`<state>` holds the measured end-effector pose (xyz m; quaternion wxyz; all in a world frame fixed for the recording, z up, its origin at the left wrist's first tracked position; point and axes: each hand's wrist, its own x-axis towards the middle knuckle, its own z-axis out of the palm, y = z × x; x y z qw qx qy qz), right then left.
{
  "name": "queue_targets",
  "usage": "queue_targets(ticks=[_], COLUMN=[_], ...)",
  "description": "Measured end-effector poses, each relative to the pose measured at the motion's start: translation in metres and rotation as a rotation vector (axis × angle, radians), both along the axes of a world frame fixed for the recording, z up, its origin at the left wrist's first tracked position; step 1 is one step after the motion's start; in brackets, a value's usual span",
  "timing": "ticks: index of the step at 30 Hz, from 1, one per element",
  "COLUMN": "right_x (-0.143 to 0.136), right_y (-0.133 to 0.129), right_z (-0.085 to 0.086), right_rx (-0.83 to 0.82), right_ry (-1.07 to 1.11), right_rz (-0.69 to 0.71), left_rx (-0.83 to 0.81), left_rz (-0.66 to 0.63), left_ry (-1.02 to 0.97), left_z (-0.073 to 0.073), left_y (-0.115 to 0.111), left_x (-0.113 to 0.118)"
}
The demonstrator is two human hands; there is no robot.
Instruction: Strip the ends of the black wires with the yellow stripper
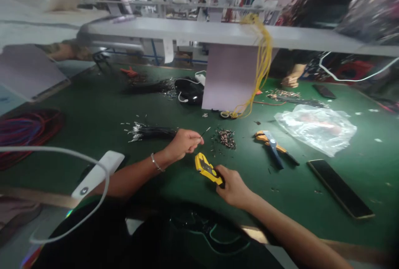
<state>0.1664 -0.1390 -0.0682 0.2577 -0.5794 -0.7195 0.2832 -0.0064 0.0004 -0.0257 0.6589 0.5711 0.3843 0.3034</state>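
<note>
Between thumb and fingers, my left hand [184, 144] pinches a thin black wire [205, 132] whose pale tip points up and right. My right hand [233, 186] is wrapped round the dark handles of a yellow wire stripper [207, 169]. The stripper's head sits just below and right of my left fingertips, apart from the wire. Behind my left hand lies a bundle of black wires [156, 132] with bright bare ends at its left. A small heap of dark and copper-coloured scraps [227, 138] is on the green table beyond the stripper.
Blue-and-orange pliers [272, 148], a phone [339, 188] and a clear plastic bag [314, 127] lie to the right. Yellow wires [264, 57] hang from the raised shelf [187, 28]. A white power strip [98, 173] is at left. Across the table, another person's hand [292, 78] shows.
</note>
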Motion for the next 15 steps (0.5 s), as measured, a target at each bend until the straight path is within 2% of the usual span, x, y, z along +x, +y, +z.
queue_targets(ticks=[4,7,12,15], right_x=[0.009,0.017,0.022,0.018], right_y=[-0.003,-0.005,-0.008,-0.011], right_z=[-0.004,-0.006,-0.011,-0.009], right_rx=[0.117,0.155,0.238,0.181], right_ry=[-0.223,-0.295,-0.222,-0.091], right_rz=[0.087,0.13,0.154,0.182], left_rx=[-0.038,-0.025,-0.046,-0.059], left_rz=[-0.028,-0.046,-0.085,-0.095], left_ry=[-0.035,-0.041,-0.036,-0.044], left_z=[-0.002,-0.004,0.0,0.002], left_y=[-0.002,-0.004,-0.007,-0.007], left_x=[0.001,0.001,0.003,0.005])
